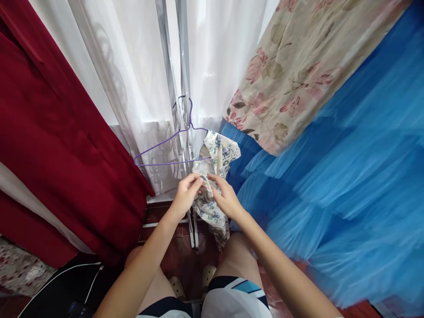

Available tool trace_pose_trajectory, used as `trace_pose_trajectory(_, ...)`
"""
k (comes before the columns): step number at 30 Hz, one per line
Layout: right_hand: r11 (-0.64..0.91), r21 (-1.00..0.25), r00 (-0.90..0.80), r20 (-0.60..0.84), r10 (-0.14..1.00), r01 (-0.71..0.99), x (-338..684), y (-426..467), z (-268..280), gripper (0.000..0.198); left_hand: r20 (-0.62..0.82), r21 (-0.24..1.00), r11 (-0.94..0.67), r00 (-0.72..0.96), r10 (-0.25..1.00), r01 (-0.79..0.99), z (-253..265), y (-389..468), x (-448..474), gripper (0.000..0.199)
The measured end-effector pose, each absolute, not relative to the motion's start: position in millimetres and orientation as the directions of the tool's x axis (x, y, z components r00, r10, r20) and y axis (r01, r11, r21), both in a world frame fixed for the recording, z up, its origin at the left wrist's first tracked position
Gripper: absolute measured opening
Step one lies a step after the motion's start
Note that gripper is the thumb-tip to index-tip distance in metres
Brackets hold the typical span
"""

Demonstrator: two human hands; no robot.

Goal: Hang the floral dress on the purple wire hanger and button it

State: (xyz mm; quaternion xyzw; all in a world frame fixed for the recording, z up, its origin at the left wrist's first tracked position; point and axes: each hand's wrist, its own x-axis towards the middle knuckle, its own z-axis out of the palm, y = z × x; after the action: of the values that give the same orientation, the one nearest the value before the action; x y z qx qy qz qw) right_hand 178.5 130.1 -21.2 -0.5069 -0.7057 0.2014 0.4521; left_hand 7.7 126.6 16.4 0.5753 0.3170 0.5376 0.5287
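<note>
A white garment with blue floral print (220, 152) hangs by one shoulder from the right arm of a purple hanger (165, 164). The hanger's left arm is bare, and its hook catches on a metal stand. My left hand (187, 190) pinches the pale edge of the garment between thumb and fingers, below the hanger's bottom bar. Right beside it, my right hand (227, 196) grips the same edge from the other side, fingers bent around the cloth. The rest of the garment drops in folds below both hands.
Metal poles (183, 53) rise in front of a white curtain (225, 57). Red cloth (82, 132) hangs at left. Beige floral fabric (271, 79) and blue ruffled tulle (324, 185) hang close on the right. A white cable (93, 282) lies over a black surface at lower left.
</note>
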Motion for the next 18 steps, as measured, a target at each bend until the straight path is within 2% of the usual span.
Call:
trace_pose_trajectory(3, 0.163, -0.922, 0.069, 0.199, 0.978, 0.350, 183.1, 167.0, -8.5, 0.054, 0.460, 0.884, -0.466, 0.240, 0.855, -0.033, 21.8, 112.5, 9.9, 0.023)
trace_pose_trajectory(6, -0.009, -0.965, 0.119, 0.023, 0.993, 0.263, 199.3, 187.4, -13.5, 0.052, 0.552, 0.806, -0.581, 0.209, 0.807, 0.111, 18.4, 101.3, 0.6, 0.020)
trace_pose_trajectory(8, -0.083, -0.966, 0.036, -0.076, 0.996, 0.244, 203.9, 182.4, -20.1, 0.045, 0.570, 0.774, -0.604, 0.206, 0.795, 0.189, 14.0, 96.7, -5.3, 0.018)
trace_pose_trajectory(9, -0.125, -0.964, -0.029, -0.136, 0.990, 0.234, 202.8, 175.2, -22.7, 0.047, 0.574, 0.764, -0.608, 0.204, 0.793, 0.215, 11.8, 95.7, -6.9, 0.018)
trace_pose_trajectory(12, -0.241, -0.948, -0.340, -0.300, 0.891, 0.206, 187.8, 144.6, -22.8, 0.069, 0.573, 0.768, -0.605, 0.194, 0.796, 0.211, 6.5, 99.1, -6.0, 0.019)
trace_pose_trajectory(13, -0.265, -0.949, -0.457, -0.314, 0.832, 0.168, 181.0, 134.4, -19.9, 0.073, 0.557, 0.786, -0.590, 0.203, 0.806, 0.187, 5.4, 101.7, -4.5, 0.019)
trace_pose_trajectory(15, -0.313, -0.950, -0.648, -0.254, 0.718, 0.026, 169.0, 118.2, -10.5, 0.076, 0.485, 0.845, -0.520, 0.230, 0.844, 0.123, 3.6, 107.0, -1.9, 0.022)
trace_pose_trajectory(18, -0.364, -0.918, -0.750, -0.128, 0.650, -0.159, 161.3, 106.2, 6.6, 0.065, 0.309, 0.948, -0.318, 0.280, 0.909, -0.014, 0.7, 107.9, -4.7, 0.027)
